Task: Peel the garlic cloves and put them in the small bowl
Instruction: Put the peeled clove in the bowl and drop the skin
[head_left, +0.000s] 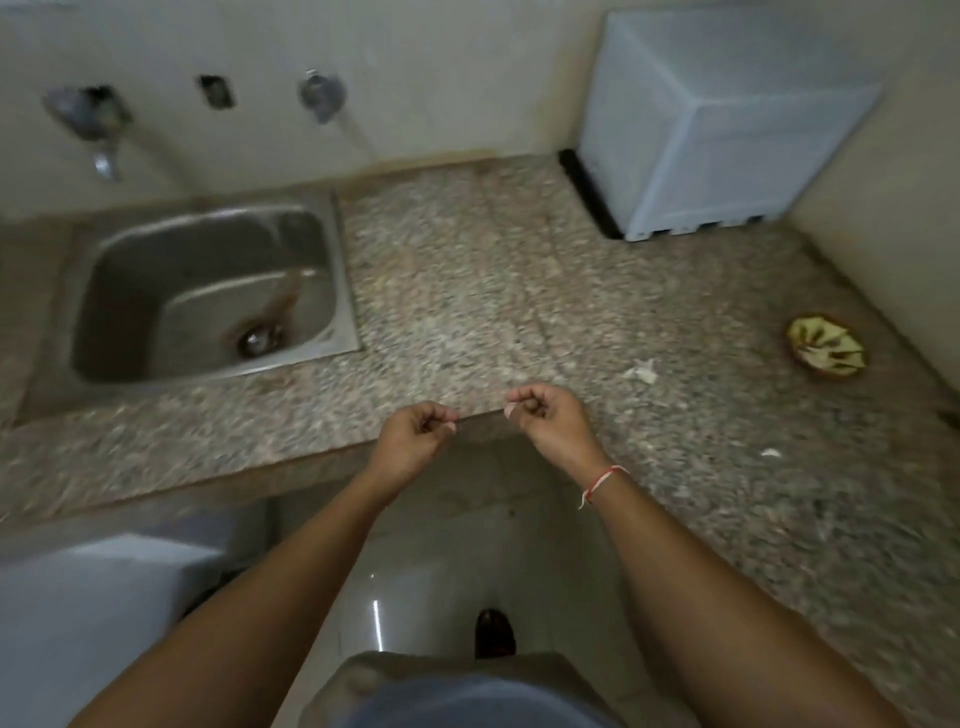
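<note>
Both hands are held over the front edge of a speckled stone counter (467, 270), a small gap apart. The left hand (413, 434) is seen with its fingers curled and the thumb pressed to the fingertips; whether anything is pinched there cannot be told through the blur. The right hand (548, 415) is curled the same way, and a small pale bit is seen at its fingertips (511, 410); whether this is a clove, a scrap of skin or only a nail cannot be told. A red and white thread (602, 480) is worn round the right wrist.

The small bowl (827, 347) is set well to the right on the counter, near the side wall, and pale yellowish pieces are seen inside it. What they are cannot be made out. A white scrap (641, 370) is found on the counter between the right hand and the bowl, and a smaller scrap (771, 453) lies nearer the front.

A steel sink (208, 296) is sunk into the counter at the left, with a tap (88, 122) on the wall above it. A white box (727, 124) is stood in the back right corner. Below the counter edge, tiled floor (415, 571) is shown.
</note>
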